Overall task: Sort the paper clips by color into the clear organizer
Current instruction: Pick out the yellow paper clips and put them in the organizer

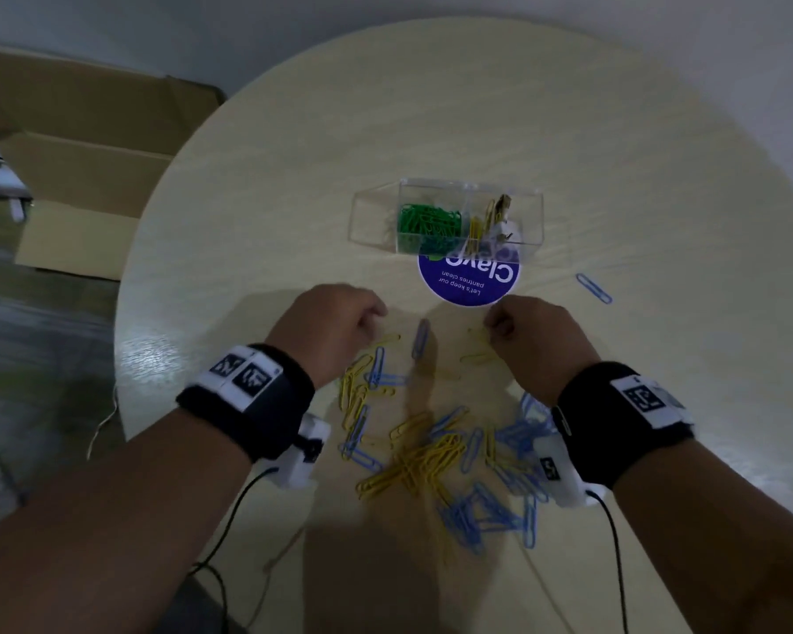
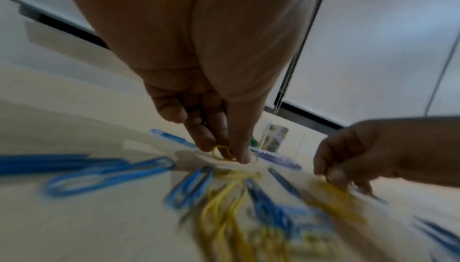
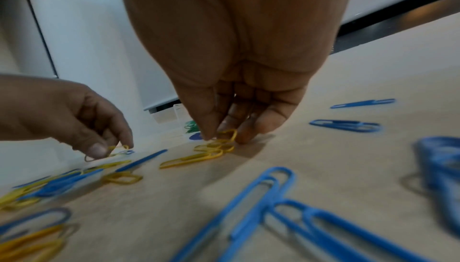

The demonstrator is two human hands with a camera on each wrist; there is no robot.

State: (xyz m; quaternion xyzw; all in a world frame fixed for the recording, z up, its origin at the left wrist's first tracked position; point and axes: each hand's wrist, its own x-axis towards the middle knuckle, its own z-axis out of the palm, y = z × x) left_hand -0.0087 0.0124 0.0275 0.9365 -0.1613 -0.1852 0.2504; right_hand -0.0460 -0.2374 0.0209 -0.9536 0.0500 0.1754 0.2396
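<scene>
Currently the left hand (image 1: 339,322) pinches a yellow clip (image 2: 222,153) between thumb and fingertips at counter (image 1: 614,404) level, and the right hand (image 1: 529,334) pinches at a small cluster of yellow clips (image 3: 219,145) that rests on the counter. The clear organizer (image 1: 454,217) stands beyond both hands, with green clips (image 1: 429,219) in one compartment and a few yellow ones in the next. The mixed pile of blue and yellow clips (image 1: 440,459) lies between the wrists; one stray blue clip (image 1: 594,288) lies well apart to the right. Risk 1: the yellow clips under the right hand overlap, so a lift may drag linked neighbours, which could drop on the way across. Risk 2: blue clips lie just beside the yellow ones near the left hand, so a wide pinch could carry a blue clip into the yellow compartment. Risk 3: a hand knocking the light organizer could shift or tip it. Legible writing: a round blue sticker (image 1: 470,279) beside the organizer, upside down to the wearer, reads "Let's keep our pantries clean"; its large word is partly hidden.
</scene>
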